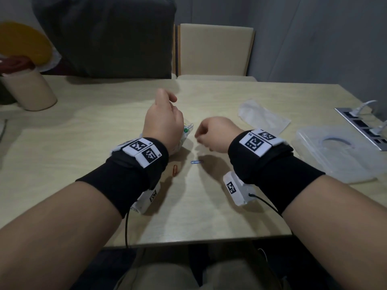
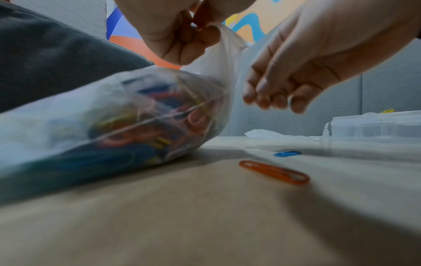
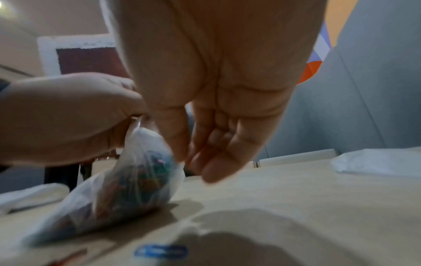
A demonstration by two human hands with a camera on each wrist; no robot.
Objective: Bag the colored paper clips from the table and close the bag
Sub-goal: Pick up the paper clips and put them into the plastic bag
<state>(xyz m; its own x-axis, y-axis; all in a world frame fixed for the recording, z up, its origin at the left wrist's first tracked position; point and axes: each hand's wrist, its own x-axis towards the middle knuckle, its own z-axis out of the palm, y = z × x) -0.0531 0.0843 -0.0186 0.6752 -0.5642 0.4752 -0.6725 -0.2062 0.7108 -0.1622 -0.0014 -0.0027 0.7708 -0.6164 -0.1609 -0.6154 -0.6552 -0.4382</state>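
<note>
A clear plastic bag stuffed with colored paper clips lies on the table. My left hand pinches its twisted neck from above; in the head view the left hand covers most of the bag. My right hand hovers just right of the bag with loosely curled fingers and nothing in it. In the right wrist view this hand hangs close beside the bag. An orange clip and a blue clip lie loose on the table near my wrists.
A clear plastic container and a crumpled clear wrapper sit to the right. A power strip is at the far right edge. A beige cup stands at the far left. Chairs stand behind the table.
</note>
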